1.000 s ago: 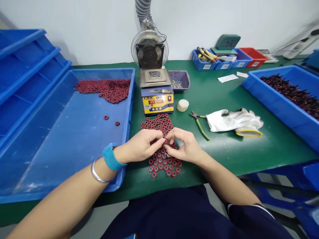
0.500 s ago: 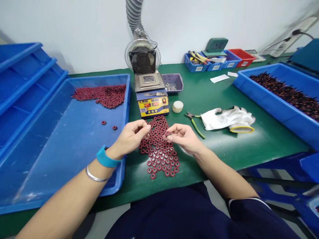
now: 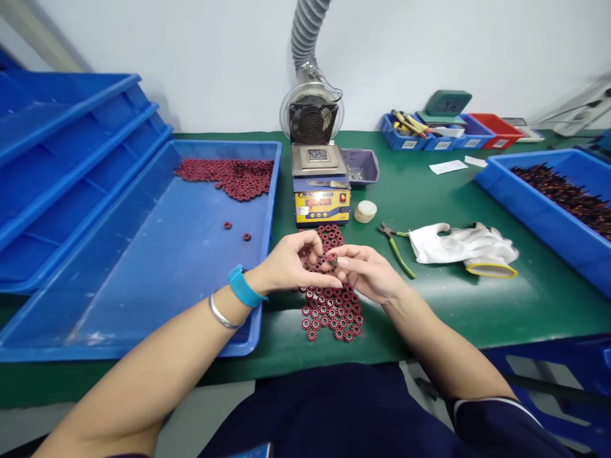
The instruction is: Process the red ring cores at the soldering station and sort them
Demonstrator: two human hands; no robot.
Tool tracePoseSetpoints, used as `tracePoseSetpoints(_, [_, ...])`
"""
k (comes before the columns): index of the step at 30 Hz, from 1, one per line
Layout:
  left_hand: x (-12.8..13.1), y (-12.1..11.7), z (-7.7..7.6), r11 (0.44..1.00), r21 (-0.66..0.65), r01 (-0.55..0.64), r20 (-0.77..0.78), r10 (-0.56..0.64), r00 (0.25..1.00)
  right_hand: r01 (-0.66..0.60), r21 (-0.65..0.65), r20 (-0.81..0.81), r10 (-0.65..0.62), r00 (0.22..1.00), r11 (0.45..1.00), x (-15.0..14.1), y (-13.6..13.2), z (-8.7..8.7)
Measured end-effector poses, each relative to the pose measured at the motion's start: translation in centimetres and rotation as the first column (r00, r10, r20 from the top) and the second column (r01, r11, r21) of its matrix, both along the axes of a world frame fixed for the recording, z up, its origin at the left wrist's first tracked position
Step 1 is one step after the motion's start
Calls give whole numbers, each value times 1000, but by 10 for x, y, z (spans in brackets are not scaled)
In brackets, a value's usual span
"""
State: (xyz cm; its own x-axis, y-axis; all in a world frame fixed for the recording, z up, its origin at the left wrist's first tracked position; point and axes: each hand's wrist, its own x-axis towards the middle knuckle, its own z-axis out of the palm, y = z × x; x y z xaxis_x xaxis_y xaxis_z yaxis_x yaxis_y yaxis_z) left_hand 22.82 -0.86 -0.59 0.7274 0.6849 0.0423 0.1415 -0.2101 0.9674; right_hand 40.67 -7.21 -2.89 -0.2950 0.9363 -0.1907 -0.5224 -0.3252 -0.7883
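Between thumb and fingers, my right hand pinches a small red toothed ring with a dark edge. My left hand is just left of that ring, fingers curved and thumb stretched out below it, with a gap between them. Nothing shows in the left hand's grasp, though some fingertips overlap the rings behind. Under both hands, many similar red rings lie flat on the green table, partly covered by the hands.
Left stands a large blue tray with a heap of red rings. Behind my hands is a hot plate unit beneath a grey duct. To the right lie green-handled cutters, white gloves and a blue bin.
My left hand has opened its thumb away from its fingers and come close to the ring in my right hand. The view has shifted left, so things appear farther right.
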Motion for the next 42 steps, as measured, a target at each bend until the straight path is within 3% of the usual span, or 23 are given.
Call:
tracePoseSetpoints(16, [2,-4,2,977,209,48,-26,-43,999,-92,-16,-49,91,995,996,-4,-6,-12])
tracePoseSetpoints(22, [0,-2,2,980,172,102,7,-104,995,-106,-35,-55,104,993,994,-3,-7,-9])
tracePoseSetpoints(27, [-6,-7,16,982,164,98,45,-107,993,-67,-11,-116,66,991,998,-4,-11,-4])
tracePoseSetpoints(31, [-11,-9,26,993,-9,115,97,-113,989,-33,5,-147,33,989,999,-4,-12,-1])
tracePoseSetpoints(33, [-13,-7,29,987,-122,106,182,-82,980,8,-18,-156,-11,988,1000,-2,-10,-2])
tracePoseSetpoints(36, [-13,-2,30,981,-192,-22,301,80,950,95,-59,-159,-103,982,994,1,-7,-4])
tracePoseSetpoints(39, [-9,3,24,966,-180,-183,288,230,930,136,-77,-160,-147,976,988,4,-5,-6])
tracePoseSetpoints(42, [-4,6,13,955,-146,-260,207,286,936,139,-88,-160,-152,975,986,4,-3,-7])
